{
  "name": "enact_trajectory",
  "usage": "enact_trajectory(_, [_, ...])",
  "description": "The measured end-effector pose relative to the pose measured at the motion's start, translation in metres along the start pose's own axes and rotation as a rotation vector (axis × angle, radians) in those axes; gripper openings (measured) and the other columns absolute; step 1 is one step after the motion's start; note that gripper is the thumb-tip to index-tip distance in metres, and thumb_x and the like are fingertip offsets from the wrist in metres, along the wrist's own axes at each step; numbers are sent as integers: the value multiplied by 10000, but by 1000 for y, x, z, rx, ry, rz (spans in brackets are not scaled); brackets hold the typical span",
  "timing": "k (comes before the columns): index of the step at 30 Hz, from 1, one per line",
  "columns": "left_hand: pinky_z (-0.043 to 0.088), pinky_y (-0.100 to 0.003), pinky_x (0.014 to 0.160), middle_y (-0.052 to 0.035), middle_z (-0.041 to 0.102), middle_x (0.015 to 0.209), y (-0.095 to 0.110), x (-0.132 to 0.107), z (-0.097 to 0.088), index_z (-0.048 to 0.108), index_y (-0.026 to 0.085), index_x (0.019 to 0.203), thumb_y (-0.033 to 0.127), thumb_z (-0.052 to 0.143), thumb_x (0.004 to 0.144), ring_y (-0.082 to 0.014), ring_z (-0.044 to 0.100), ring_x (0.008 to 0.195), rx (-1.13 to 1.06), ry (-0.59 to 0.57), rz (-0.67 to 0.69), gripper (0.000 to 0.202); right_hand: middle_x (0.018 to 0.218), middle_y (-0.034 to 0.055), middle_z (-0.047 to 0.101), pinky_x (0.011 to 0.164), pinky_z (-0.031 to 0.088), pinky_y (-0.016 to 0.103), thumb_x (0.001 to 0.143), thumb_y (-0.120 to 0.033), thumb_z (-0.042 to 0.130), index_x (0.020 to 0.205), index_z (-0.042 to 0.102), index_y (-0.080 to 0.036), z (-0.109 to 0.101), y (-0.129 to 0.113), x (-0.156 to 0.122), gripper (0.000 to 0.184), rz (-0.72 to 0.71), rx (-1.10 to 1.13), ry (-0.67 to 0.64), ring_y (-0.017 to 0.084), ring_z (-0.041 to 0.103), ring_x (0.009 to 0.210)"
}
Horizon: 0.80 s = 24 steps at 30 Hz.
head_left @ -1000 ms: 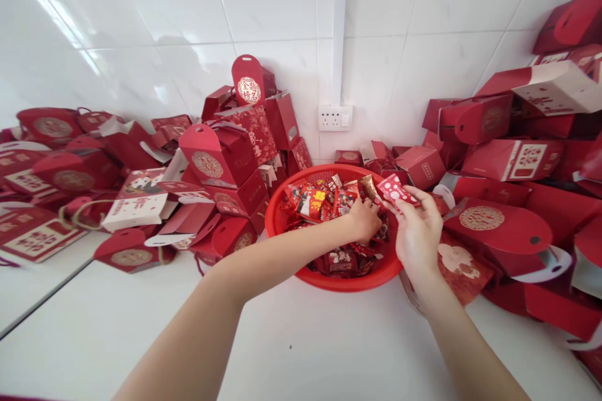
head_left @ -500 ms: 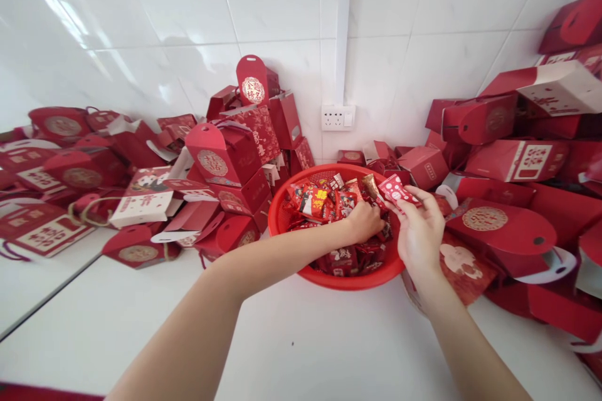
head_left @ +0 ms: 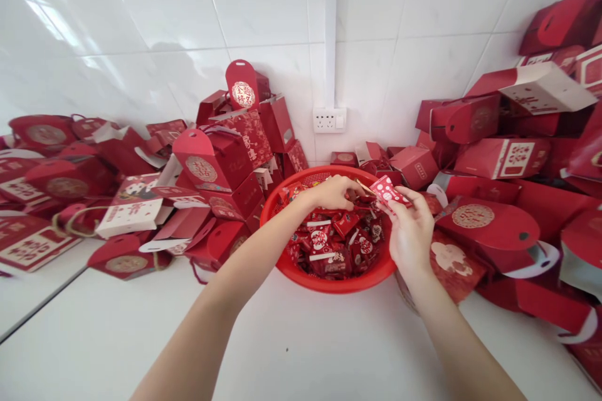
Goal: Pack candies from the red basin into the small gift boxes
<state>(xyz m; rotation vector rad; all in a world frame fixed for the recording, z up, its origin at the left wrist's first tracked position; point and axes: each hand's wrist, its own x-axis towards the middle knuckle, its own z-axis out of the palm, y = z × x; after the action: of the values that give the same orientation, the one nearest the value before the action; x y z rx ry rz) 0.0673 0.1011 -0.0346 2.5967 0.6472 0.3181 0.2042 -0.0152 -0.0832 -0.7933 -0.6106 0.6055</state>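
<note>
A round red plastic basket (head_left: pixel 282 263) full of small red wrapped sweets (head_left: pixel 336 244) sits on the white counter against the tiled wall. My left hand (head_left: pixel 333 193) hovers over the back of the basket, fingers curled and pinched on something I cannot make out. My right hand (head_left: pixel 410 230) is at the basket's right rim, holding a small red packet with white spots (head_left: pixel 389 190) and a brownish wrapped sweet (head_left: pixel 364 187) up between thumb and fingers. The two hands nearly touch at the fingertips.
Piles of red paper gift boxes (head_left: pixel 214 160) crowd the counter to the left and more gift boxes (head_left: pixel 498 156) stack high on the right. A white wall socket (head_left: pixel 329 119) sits behind the basket. White counter (head_left: pixel 301 344) lies in front.
My left hand has lifted out of the sweets and moved back and up toward the right hand's packet. The right hand has stayed nearly in place. The camera shifted slightly.
</note>
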Motion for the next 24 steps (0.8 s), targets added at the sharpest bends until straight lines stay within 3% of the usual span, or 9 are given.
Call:
enact_trajectory(5, [533,-279,771,-22,758,898,-13,-8,-7,738,111,1110,141,707,663,-173,677,803,-493,60,-83,448,935,-8,716,806,606,355,656,-246,773,900,697,-215,-1,-1,-1,257,1,-5,0,164,702,852])
enact_trajectory(8, [535,-276,764,-23,759,891,-17,-11,-8,749,110,1013,182,717,670,-165,673,782,-639,63,-138,352,941,0,713,826,605,376,681,-245,764,924,686,-219,0,-1,-1,256,-5,-17,-17,174,700,881])
enact_trajectory(16, [499,-232,676,7,732,772,-20,-14,-9,737,116,876,162,715,657,-114,624,668,-674,65,-196,226,995,12,700,849,594,375,654,-262,794,933,689,-212,-1,0,-1,303,14,-29,-5,172,685,904])
enact_trajectory(24, [517,-260,748,-12,743,824,-25,-15,-7,744,105,926,215,739,649,-148,650,746,-617,43,-176,298,955,-13,675,769,613,359,634,-285,840,874,629,-214,-3,3,-1,328,20,-35,-47,165,686,841])
